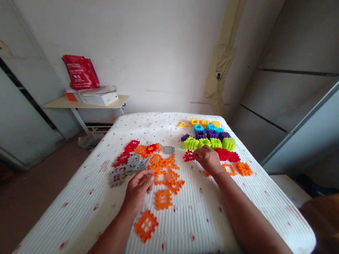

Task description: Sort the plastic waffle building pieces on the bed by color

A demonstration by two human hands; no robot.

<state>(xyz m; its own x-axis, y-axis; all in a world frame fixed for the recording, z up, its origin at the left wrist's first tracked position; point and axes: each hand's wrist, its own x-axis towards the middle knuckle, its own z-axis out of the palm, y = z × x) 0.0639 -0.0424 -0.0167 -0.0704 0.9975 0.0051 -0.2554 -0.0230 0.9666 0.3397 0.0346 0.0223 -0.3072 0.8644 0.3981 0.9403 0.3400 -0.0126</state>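
Note:
My left hand (141, 183) is closed, thumb against fingers, at the near left edge of a pile of orange lattice pieces (163, 167); what it holds, if anything, is too small to make out. My right hand (206, 157) pinches a red lattice piece (189, 156) by its right side, just in front of the green blocks (204, 142). Gray pieces (136, 163) and red pieces (123, 157) lie left of the orange pile. Two orange window squares, one (163, 199) nearer the pile and another (147, 226) closer to me, lie flat.
Rows of yellow (195, 122), blue (198, 128), purple (200, 135) and red blocks (228, 155) stand at the right on the white quilted cover (92, 199). Orange stacked pieces (244, 169) are at far right. A side table (100, 106) bears a red bag (81, 73) and white box.

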